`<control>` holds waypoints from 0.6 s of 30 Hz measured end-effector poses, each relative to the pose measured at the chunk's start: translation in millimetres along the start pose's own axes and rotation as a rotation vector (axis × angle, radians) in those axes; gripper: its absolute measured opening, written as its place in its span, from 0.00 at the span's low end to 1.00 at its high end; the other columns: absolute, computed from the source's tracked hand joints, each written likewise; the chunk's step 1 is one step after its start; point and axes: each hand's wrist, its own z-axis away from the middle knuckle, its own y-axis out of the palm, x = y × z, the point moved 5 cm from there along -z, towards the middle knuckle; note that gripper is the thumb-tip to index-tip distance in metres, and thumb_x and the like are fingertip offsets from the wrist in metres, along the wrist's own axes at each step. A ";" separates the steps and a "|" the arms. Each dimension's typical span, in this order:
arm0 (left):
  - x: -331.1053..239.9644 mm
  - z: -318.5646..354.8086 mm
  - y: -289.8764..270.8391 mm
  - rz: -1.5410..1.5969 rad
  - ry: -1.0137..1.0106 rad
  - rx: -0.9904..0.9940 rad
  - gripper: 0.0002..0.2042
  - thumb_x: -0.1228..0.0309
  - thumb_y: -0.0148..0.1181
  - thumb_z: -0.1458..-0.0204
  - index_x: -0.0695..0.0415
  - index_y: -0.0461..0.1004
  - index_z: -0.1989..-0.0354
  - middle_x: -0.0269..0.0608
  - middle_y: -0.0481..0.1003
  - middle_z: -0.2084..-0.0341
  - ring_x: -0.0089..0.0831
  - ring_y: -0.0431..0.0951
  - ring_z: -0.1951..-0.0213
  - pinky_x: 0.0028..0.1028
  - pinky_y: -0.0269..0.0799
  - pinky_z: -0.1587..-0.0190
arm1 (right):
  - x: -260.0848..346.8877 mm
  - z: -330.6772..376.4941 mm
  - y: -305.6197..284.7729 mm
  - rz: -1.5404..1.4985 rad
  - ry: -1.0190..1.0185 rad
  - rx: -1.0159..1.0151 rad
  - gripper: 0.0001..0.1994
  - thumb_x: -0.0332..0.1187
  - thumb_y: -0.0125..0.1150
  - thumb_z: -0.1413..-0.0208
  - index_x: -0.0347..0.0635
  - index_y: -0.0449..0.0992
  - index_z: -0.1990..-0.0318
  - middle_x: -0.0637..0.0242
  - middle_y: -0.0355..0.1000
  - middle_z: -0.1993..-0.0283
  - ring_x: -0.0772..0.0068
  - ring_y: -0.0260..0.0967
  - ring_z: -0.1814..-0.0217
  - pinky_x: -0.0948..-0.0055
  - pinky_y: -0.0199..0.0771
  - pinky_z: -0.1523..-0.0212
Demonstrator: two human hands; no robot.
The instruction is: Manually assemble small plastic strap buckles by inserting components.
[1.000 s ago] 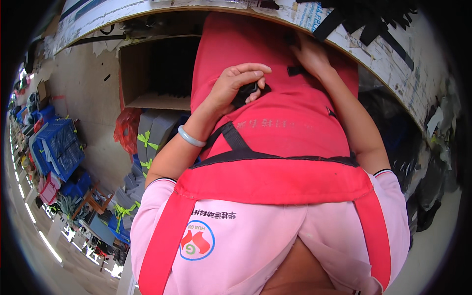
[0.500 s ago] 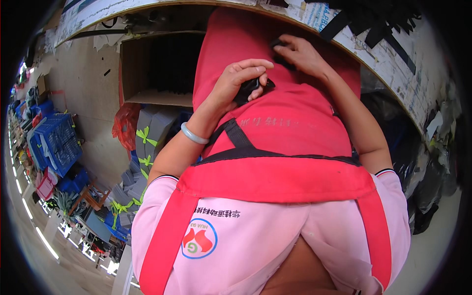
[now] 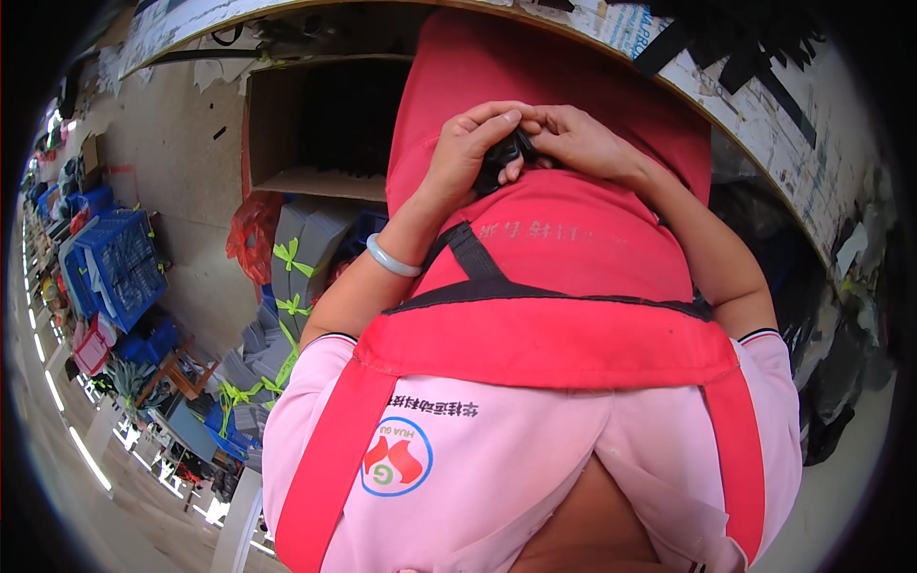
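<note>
Over the lap of my red apron (image 3: 554,220), my two hands meet. My left hand (image 3: 465,148), with a pale bangle (image 3: 392,258) on its wrist, is closed around a small black piece (image 3: 511,151), partly shiny. The fingertips of my right hand (image 3: 585,143) are bent onto the same piece, touching the left fingers. Fingers cover much of it, so its exact kind is not clear.
Beyond my lap runs the worktable edge (image 3: 764,143), with black straps (image 3: 740,57) heaped at the far right. An open cardboard box (image 3: 320,181) stands to the left, near a red plastic bag (image 3: 253,239) and grey bundles tied with green ribbon (image 3: 301,253). Blue crates (image 3: 119,267) stand farther left.
My right hand has come left and down from farther up the apron, carrying something black, to meet my left hand. The left hand keeps its hold on the black piece.
</note>
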 end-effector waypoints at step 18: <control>-7.7 18.5 -16.2 -0.104 -0.072 -0.241 0.20 0.57 0.50 0.39 0.65 0.77 0.61 0.41 0.78 0.70 0.25 0.78 0.71 0.20 0.74 0.69 | 49.6 14.9 34.2 0.374 -0.301 -0.121 0.13 0.32 0.55 0.43 0.35 0.73 0.53 0.50 0.75 0.65 0.59 0.76 0.63 0.66 0.73 0.60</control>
